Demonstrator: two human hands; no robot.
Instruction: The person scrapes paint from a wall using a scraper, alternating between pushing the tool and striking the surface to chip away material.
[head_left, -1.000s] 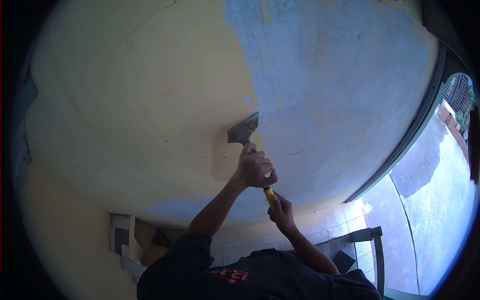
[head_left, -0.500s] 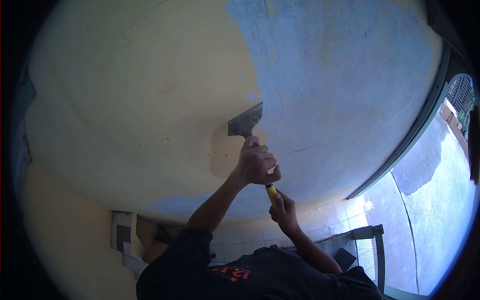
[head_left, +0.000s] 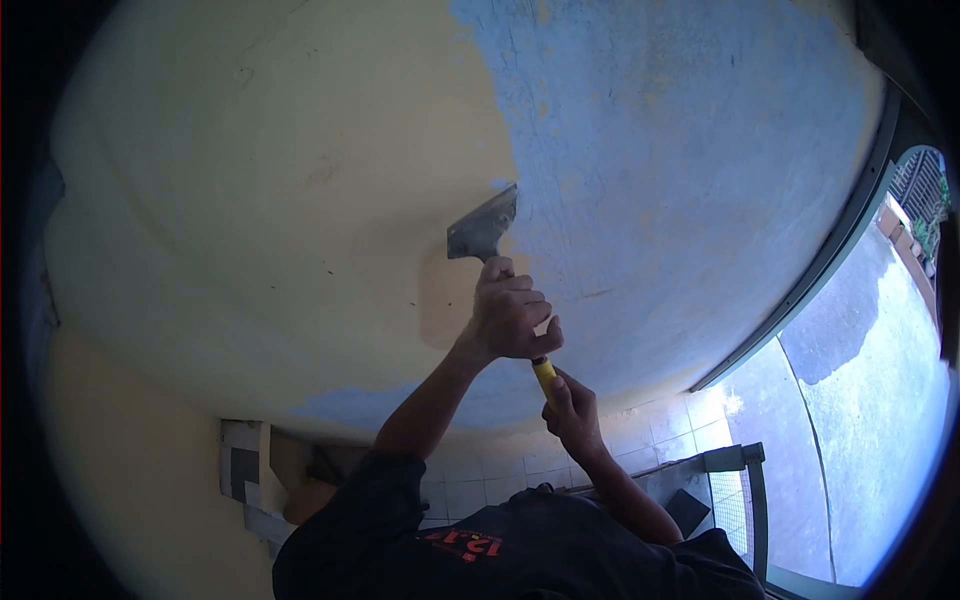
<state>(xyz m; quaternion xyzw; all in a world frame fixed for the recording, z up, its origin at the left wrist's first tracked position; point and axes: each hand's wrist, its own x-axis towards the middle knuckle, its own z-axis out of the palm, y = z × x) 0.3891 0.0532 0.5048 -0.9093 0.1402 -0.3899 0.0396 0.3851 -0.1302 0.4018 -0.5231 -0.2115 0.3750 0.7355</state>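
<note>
A wide metal scraper [head_left: 484, 226] lies with its tilted blade against the wall, at the border between the cream paint [head_left: 330, 150] and the blue surface [head_left: 640, 150]. Wrapped round the scraper's upper handle, just below the blade, is my left hand [head_left: 512, 315]. Lower down, my right hand [head_left: 575, 410] grips the yellow end of the handle [head_left: 544, 373]. Part of the handle between blade and yellow end is hidden by my left hand. A blue patch [head_left: 360, 404] shows low on the wall.
A dark curved frame [head_left: 800, 300] edges the wall at the right, with a bright concrete floor [head_left: 860, 400] beyond. White tiles [head_left: 510, 468] run below the wall. A dark metal rail with mesh [head_left: 735, 462] stands at the lower right, a tiled ledge [head_left: 243, 465] at the lower left.
The scraper blade has moved a little up and to the left along the paint border. Both hands have shifted slightly with it, still on the handle.
</note>
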